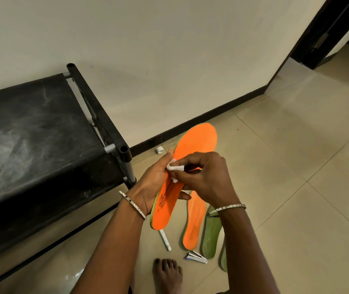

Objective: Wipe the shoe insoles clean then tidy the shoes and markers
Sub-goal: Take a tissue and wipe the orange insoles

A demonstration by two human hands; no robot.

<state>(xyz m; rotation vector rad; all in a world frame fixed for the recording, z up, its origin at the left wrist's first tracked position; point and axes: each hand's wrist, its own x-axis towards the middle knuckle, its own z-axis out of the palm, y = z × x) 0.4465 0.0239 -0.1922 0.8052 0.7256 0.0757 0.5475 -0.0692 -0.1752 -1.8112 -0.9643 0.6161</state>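
Note:
My left hand point(152, 183) grips a long orange insole point(196, 143) from below, its toe end pointing away from me. My right hand point(205, 177) pinches a small white wad of tissue point(174, 168) and presses it on the insole's middle. A second orange insole point(193, 221) lies on the floor under my hands. Beside it lie two green insoles point(211, 234), partly hidden by my right forearm. A white marker point(165, 239) lies on the tiles below the held insole.
A black fabric shoe rack point(42, 134) stands against the wall at left. A small white cap point(159, 150) lies by the dark skirting. A small stapler-like tool point(196, 257) and my bare foot point(167, 272) are on the beige tiles. A dark doorframe point(326, 32) is at upper right.

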